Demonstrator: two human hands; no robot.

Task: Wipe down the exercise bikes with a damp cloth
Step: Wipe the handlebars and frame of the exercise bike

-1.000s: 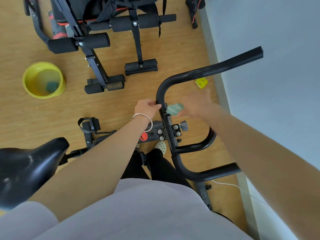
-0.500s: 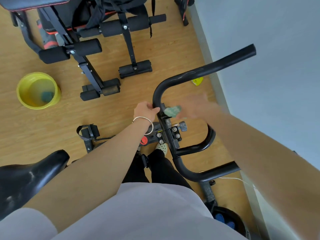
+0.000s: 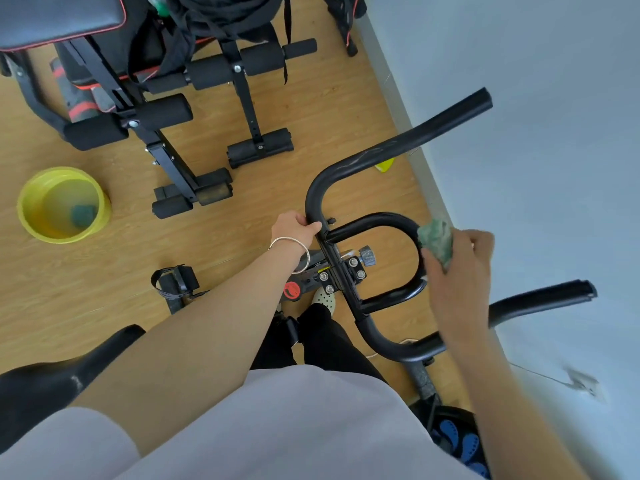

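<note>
The black saddle (image 3: 52,372) sits nearest, at lower left. Ahead, the right hand (image 3: 457,271) has its fingers curled round a green cloth (image 3: 437,242), held against the outer curve of the small inner loop (image 3: 377,219) of the handlebar (image 3: 398,147). The left hand (image 3: 294,226) is wrapped round the handlebar's bend. Farther off on the wood floor (image 3: 311,109) stands a yellow bucket (image 3: 31,188), near a black bench (image 3: 166,112)

Bright, even daylight, soft shadows on floor (image 3: 311,109). Wide-angle bending at edges. Right hand (image 3: 460,268) motion-blurred; wall (image 3: 554,98) at 2 o'clock washed pale.
</note>
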